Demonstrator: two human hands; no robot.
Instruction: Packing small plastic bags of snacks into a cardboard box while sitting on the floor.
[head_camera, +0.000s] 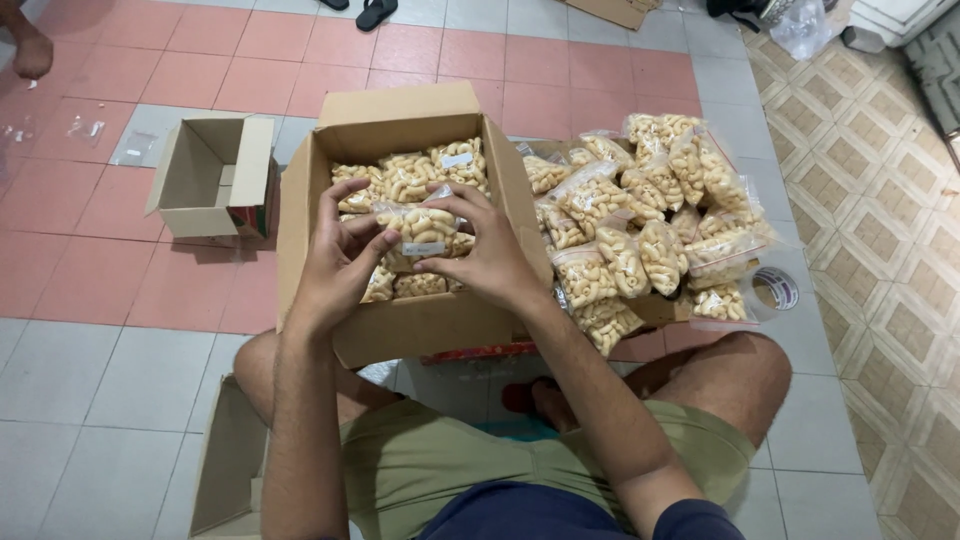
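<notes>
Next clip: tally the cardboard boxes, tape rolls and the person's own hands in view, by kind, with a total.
Open box holding snack bags: 1
Small open box, nothing visible inside: 1
Box under the left arm, partly hidden: 1
Tape roll: 1
Hands: 2, left hand and right hand, both on one snack bag
Total: 6

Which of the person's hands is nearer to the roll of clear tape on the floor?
Right. The right hand holds a snack bag over the open box, on the side toward the tape roll; the left hand grips the bag's far side.
</notes>
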